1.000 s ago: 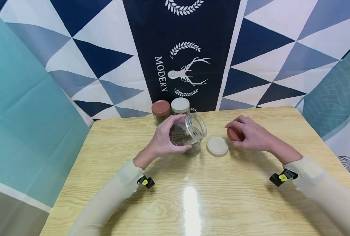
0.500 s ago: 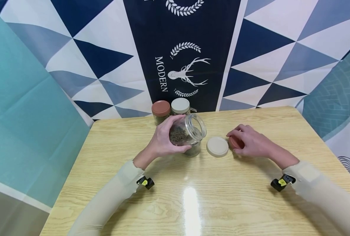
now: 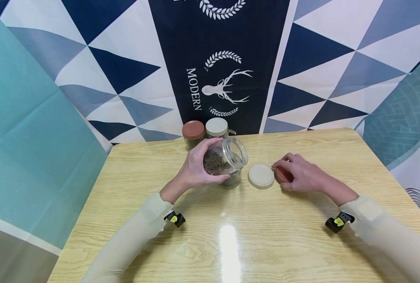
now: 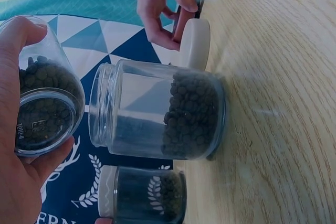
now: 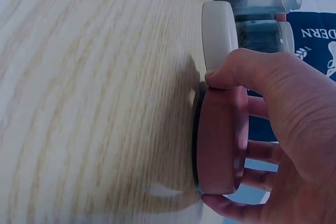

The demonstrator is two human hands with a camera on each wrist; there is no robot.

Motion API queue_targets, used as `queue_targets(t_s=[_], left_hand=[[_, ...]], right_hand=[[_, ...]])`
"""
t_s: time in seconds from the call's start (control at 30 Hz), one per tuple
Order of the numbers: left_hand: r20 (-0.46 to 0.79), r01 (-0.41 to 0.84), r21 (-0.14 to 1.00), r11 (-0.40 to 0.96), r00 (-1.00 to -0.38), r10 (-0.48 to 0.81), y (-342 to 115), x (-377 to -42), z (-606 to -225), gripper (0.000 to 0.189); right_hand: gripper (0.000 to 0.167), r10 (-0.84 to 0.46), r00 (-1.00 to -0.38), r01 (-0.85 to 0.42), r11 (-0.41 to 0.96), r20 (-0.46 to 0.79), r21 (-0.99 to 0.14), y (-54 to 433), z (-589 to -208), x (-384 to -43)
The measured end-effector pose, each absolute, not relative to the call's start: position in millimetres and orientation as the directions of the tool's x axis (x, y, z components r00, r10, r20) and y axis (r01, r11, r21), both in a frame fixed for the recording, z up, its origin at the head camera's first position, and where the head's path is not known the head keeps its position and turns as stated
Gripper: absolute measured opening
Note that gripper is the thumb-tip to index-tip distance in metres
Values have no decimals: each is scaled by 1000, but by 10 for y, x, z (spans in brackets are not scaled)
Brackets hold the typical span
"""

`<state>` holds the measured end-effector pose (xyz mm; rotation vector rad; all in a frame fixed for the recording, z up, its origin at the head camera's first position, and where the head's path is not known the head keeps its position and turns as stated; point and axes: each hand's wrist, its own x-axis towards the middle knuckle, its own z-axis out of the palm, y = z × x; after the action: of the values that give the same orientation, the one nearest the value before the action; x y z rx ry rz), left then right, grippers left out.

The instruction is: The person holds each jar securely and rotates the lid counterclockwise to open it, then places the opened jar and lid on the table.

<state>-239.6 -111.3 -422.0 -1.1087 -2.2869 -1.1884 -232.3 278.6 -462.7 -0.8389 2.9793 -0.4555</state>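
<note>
My left hand [image 3: 195,169] grips an open glass jar [image 3: 215,157], tilted with its mouth to the right. Dark pellets lie inside it. Below stands a second open glass jar [image 4: 136,108], upright on the table and partly filled with similar pellets; the held jar mostly covers it in the head view. My right hand [image 3: 305,175] holds a reddish-brown lid [image 5: 223,140] by its rim, thumb on one side and fingers on the other. That lid is down at the tabletop, close beside a cream lid [image 3: 261,176] lying flat.
At the table's back edge stand two closed jars, one with a reddish-brown lid [image 3: 193,130] and one with a whitish lid [image 3: 216,125]. A patterned cloth [image 3: 125,59] hangs right behind them. The wooden table [image 3: 181,251] extends toward me.
My right hand has shifted slightly toward me and lower with the reddish-brown lid, which has come down to the tabletop. The left hand and its jar have stayed in place.
</note>
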Motion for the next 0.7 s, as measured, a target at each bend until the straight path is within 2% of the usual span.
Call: queue_targets(t_s=[0.7], left_hand=[[583, 765, 552, 331, -638, 503, -1103, -2389, -4203, 100]], right_hand=[[66, -471, -877, -479, 841, 95, -252, 2799, -4544, -2315]])
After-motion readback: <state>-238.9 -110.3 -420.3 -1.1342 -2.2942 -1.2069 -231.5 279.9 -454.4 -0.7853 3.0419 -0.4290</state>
